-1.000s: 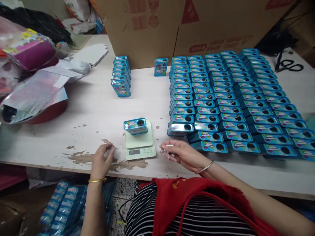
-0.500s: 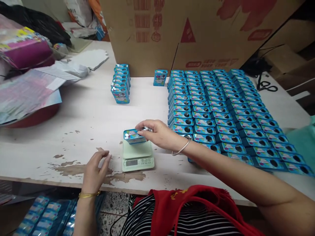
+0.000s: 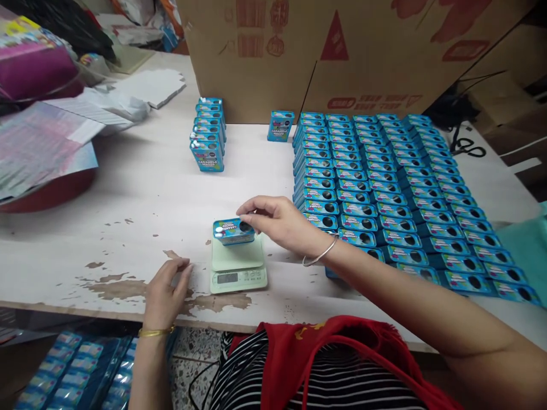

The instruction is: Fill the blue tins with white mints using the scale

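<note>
A small blue tin (image 3: 231, 232) with a round hole in its top lies on a pale green digital scale (image 3: 237, 267) near the table's front edge. My right hand (image 3: 280, 223) reaches in from the right, its fingertips pinched together right over the tin's hole and touching its top. I cannot see whether anything is between them. My left hand (image 3: 164, 289) rests on the worn table top just left of the scale, fingers loosely curved, holding nothing.
Many identical blue tins (image 3: 384, 188) lie in tight rows to the right. A short row of upright tins (image 3: 208, 136) and a single tin (image 3: 280, 125) stand at the back before large cardboard boxes (image 3: 342, 51). Scissors (image 3: 468, 148) lie far right; foil sheets (image 3: 38, 148) lie left.
My right hand, which held small white pieces near the table edge, moved forward and left to the tin's hole. My left hand lowered onto the table.
</note>
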{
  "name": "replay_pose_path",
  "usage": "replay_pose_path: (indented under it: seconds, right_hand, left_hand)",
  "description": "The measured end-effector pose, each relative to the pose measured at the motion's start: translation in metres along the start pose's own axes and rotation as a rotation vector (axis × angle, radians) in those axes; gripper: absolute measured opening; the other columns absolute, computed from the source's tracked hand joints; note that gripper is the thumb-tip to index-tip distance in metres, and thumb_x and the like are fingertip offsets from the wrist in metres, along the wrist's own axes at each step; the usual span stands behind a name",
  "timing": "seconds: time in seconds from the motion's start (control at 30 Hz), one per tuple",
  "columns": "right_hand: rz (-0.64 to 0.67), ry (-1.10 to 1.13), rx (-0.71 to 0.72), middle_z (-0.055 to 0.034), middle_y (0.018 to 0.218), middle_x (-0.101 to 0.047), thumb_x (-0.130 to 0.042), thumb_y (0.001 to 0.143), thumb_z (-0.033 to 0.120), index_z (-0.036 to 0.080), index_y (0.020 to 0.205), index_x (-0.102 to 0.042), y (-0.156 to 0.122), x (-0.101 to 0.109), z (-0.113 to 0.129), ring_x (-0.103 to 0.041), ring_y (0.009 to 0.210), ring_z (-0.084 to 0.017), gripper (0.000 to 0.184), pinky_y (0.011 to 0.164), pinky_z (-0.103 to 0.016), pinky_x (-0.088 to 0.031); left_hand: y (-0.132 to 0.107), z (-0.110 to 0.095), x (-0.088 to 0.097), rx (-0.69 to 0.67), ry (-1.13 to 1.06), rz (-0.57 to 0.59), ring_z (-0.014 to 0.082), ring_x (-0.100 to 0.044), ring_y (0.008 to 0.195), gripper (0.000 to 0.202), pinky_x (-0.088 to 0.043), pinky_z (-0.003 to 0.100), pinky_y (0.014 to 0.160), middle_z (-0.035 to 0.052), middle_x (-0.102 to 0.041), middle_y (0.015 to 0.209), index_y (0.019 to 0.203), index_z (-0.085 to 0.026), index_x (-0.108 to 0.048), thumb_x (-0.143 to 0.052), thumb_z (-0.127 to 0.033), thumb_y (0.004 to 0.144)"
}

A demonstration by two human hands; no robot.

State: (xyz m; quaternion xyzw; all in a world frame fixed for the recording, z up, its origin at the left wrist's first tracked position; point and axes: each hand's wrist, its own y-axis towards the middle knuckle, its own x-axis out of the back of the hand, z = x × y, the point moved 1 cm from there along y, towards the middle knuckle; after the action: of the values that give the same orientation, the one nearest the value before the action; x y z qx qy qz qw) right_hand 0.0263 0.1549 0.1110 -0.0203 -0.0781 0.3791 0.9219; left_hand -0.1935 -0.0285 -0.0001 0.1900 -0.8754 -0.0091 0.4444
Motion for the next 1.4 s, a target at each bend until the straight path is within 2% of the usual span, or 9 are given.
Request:
replay_pose_path:
  seconds: [0.17, 0.3, 0.47, 0.67, 0.8, 0.9, 1.0, 1.13, 1.4]
  right_hand:
    - [-0.066, 0.57, -0.23, 0.0008, 0.075, -0.057, -0.066, 0.077, 0.027, 0.012, 0.085, -0.062, -0.023, 0.015, -0.005, -0.038, 0.05, -0.002, 0.017, 0.044, -0.018, -0.025]
    - [-0.074, 0.761, -0.393, 0.0015, 0.072, -0.053, -0.064, 0.08, 0.033, 0.012, 0.088, -0.063, -0.054, 0.019, -0.025, -0.032, 0.043, 0.0, 0.023, 0.038, -0.018, -0.014]
    - [-0.09, 0.799, -0.554, -0.0016, 0.075, -0.057, -0.067, 0.077, 0.029, 0.01, 0.085, -0.064, -0.085, 0.004, -0.056, -0.039, 0.045, -0.001, 0.021, 0.037, -0.017, -0.016]
    - [-0.023, 0.796, -0.589, -0.0003, 0.074, -0.057, -0.072, 0.072, 0.031, 0.011, 0.088, -0.062, -0.093, -0.01, -0.07, -0.041, 0.047, -0.002, 0.027, 0.038, -0.017, -0.019]
    - [-0.012, 0.784, -0.574, 0.0012, 0.07, -0.054, -0.07, 0.075, 0.034, 0.012, 0.087, -0.061, -0.09, -0.015, -0.072, -0.043, 0.047, -0.002, 0.026, 0.039, -0.017, -0.019]
    - [-0.026, 0.791, -0.595, 0.0013, 0.07, -0.054, -0.069, 0.075, 0.037, 0.012, 0.088, -0.061, -0.085, -0.02, -0.074, -0.045, 0.048, -0.003, 0.029, 0.039, -0.017, -0.022]
    - [-0.018, 0.809, -0.603, 0.0011, 0.069, -0.055, -0.071, 0.072, 0.038, 0.012, 0.088, -0.061, -0.079, -0.026, -0.073, -0.046, 0.047, -0.003, 0.032, 0.039, -0.017, -0.024]
    - [0.027, 0.819, -0.577, 0.0007, 0.07, -0.056, -0.071, 0.071, 0.038, 0.012, 0.086, -0.06, -0.07, -0.034, -0.066, -0.046, 0.047, -0.003, 0.032, 0.039, -0.018, -0.022]
    - [0.082, 0.848, -0.599, 0.0009, 0.07, -0.055, -0.068, 0.075, 0.032, 0.012, 0.088, -0.06, -0.065, -0.042, -0.064, -0.046, 0.049, -0.003, 0.026, 0.039, -0.017, -0.023]
  left_hand:
    - [-0.005, 0.003, -0.002, 0.023, -0.016, -0.039, 0.0153, -0.059, 0.085, 0.021, -0.046, 0.029, 0.081, 0.0036, -0.063, 0.093, 0.095, -0.019, -0.06, -0.051, -0.037, 0.088]
    - [-0.004, 0.003, -0.004, 0.052, -0.032, -0.056, 0.0149, -0.059, 0.084, 0.021, -0.047, 0.028, 0.081, 0.0031, -0.063, 0.091, 0.094, -0.018, -0.06, -0.052, -0.036, 0.087]
    - [-0.001, 0.0, -0.004, 0.045, -0.032, -0.059, 0.0143, -0.058, 0.083, 0.021, -0.047, 0.028, 0.08, 0.0028, -0.063, 0.09, 0.093, -0.018, -0.06, -0.052, -0.037, 0.087]
    - [0.001, -0.009, -0.001, 0.056, -0.037, -0.061, 0.0151, -0.059, 0.084, 0.025, -0.048, 0.03, 0.081, 0.0042, -0.063, 0.092, 0.095, -0.017, -0.06, -0.053, -0.039, 0.087]
    - [0.009, -0.029, 0.01, 0.053, -0.085, -0.083, 0.0151, -0.06, 0.087, 0.026, -0.049, 0.031, 0.081, 0.0049, -0.063, 0.098, 0.104, -0.018, -0.057, -0.054, -0.037, 0.087]
    - [0.026, -0.052, 0.024, -0.056, -0.089, -0.076, 0.0142, -0.058, 0.084, 0.026, -0.048, 0.03, 0.077, 0.0044, -0.061, 0.101, 0.11, -0.021, -0.056, -0.055, -0.034, 0.087]
    - [0.049, -0.079, 0.038, -0.253, -0.031, 0.025, 0.0136, -0.056, 0.083, 0.029, -0.048, 0.028, 0.072, 0.0046, -0.059, 0.104, 0.114, -0.023, -0.054, -0.057, -0.032, 0.086]
    - [0.079, -0.105, 0.044, -0.48, 0.087, 0.258, 0.0163, -0.055, 0.095, 0.027, -0.048, 0.031, 0.081, 0.0057, -0.055, 0.108, 0.115, -0.023, -0.053, -0.051, -0.032, 0.09]
    - [0.107, -0.111, 0.042, -0.511, 0.206, 0.483, 0.0137, -0.053, 0.076, 0.018, -0.045, 0.028, 0.069, 0.004, -0.054, 0.091, 0.094, -0.019, -0.054, -0.044, -0.033, 0.091]
